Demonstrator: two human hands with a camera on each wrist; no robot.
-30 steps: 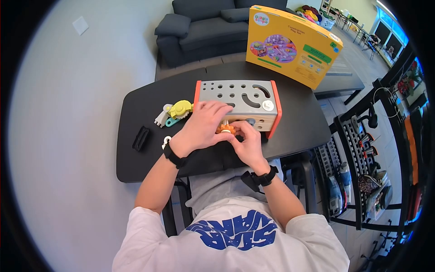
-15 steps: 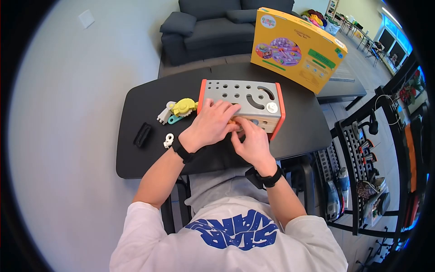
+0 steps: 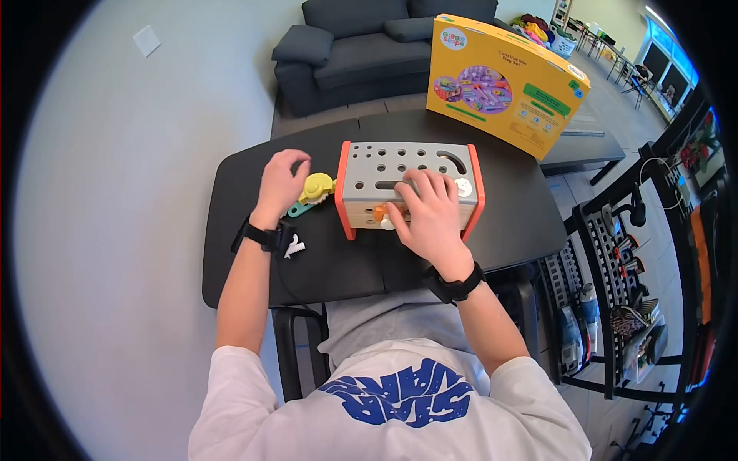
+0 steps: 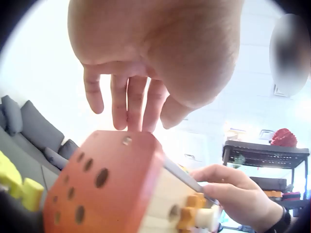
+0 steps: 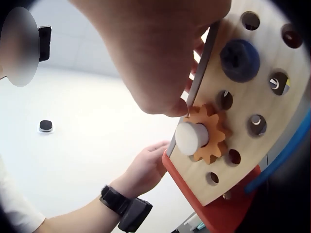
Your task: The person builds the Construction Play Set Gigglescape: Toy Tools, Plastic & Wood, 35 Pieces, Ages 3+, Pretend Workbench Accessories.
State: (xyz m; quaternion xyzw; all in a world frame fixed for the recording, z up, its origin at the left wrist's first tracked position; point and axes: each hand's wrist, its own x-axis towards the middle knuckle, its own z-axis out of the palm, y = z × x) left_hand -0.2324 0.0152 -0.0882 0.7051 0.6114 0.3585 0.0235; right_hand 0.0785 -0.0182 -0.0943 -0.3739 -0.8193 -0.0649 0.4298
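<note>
The toy workbench (image 3: 407, 159), with a grey holed top and red ends, stands on the black table. An orange gear (image 5: 218, 133) sits on its wooden front with a white peg (image 5: 187, 138) through the middle; a blue bolt (image 5: 240, 60) is in the same panel. My right hand (image 3: 436, 219) rests on the top with spread, bent fingers, thumb down at the front beside the gear. My left hand (image 3: 280, 186) is away from the workbench, left of a yellow toy piece (image 3: 319, 185), fingers loosely bent; whether it touches anything beneath is hidden.
A teal piece (image 3: 300, 208) and small white pieces (image 3: 295, 247) lie on the table's left part. The tall yellow box (image 3: 507, 84) stands beyond the workbench. A grey sofa (image 3: 361, 50) is behind, a black shelf rack (image 3: 607, 284) to the right.
My left hand has left the gear and workbench and moved left. My right hand has shifted up onto the top, uncovering the gear and white peg.
</note>
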